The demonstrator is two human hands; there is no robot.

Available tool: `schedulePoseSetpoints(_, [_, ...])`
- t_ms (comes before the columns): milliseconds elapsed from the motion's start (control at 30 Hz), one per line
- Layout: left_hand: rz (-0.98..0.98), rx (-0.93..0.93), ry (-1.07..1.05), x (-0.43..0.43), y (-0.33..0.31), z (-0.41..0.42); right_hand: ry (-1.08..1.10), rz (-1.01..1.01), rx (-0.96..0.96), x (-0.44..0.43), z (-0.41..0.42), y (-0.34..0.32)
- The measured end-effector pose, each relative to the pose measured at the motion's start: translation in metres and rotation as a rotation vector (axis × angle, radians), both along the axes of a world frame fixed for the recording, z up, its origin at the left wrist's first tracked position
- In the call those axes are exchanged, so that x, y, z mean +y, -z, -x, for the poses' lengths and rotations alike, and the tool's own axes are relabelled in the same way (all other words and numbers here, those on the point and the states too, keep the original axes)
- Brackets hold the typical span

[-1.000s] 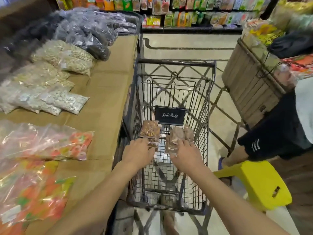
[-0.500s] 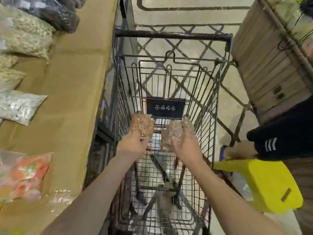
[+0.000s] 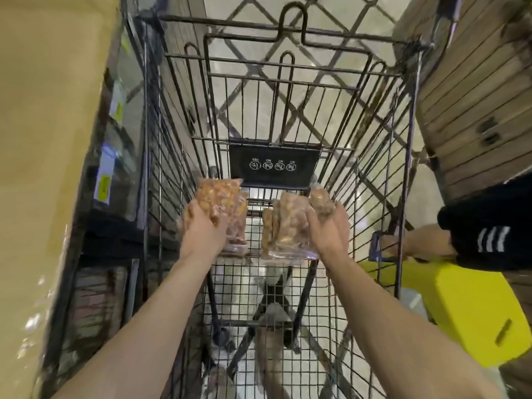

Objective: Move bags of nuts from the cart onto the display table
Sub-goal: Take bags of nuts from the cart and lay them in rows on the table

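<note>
Forearms reach up from six o'clock into a wire shopping cart (image 3: 403, 139), seen from above. The left hand (image 3: 201, 226), just left of centre, curls its fingers round a clear bag of orange-brown nuts (image 3: 221, 197), with what looks like a second bag behind it. The right hand (image 3: 328, 234), just right of centre, grips a small stack of paler nut bags (image 3: 288, 223), with one more tucked against the fingers. Both loads hang above the cart's mesh floor, inside its walls; blur hides the exact count.

At four o'clock sits a yellow stool (image 3: 460, 306). At three o'clock another person's hand (image 3: 417, 243), in a black sleeve (image 3: 489, 226), is close against the cart's right wall. Beyond the bags, at twelve o'clock, a black placard (image 3: 273, 165) hangs on the cart's far panel. A tan display table (image 3: 43, 139) runs along nine o'clock, just beside the cart, and a slatted wooden stand (image 3: 475, 96) fills two o'clock.

The step in hand appears to be the lift out of the cart. Next, both hands would need to clear the left wall's top rail and swing toward nine o'clock, gripping the slippery plastic firmly, before laying the bags on the tan surface.
</note>
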State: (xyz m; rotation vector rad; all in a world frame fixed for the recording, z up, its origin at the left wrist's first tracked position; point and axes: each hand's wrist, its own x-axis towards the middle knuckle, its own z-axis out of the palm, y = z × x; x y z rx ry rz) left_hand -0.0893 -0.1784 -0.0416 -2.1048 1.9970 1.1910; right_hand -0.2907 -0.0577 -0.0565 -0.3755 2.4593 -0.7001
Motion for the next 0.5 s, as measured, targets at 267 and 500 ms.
schedulePoseSetpoints(267, [-0.060, -0.037, -0.076, -0.018, 0.035, 0.014, 0.028, -0.113, 0.009, -0.019, 0.029, 0.052])
schedulePoseSetpoints(500, [-0.097, -0.116, -0.050, -0.027, 0.054, 0.023, 0.001, -0.176, 0.031, -0.028, 0.038, 0.074])
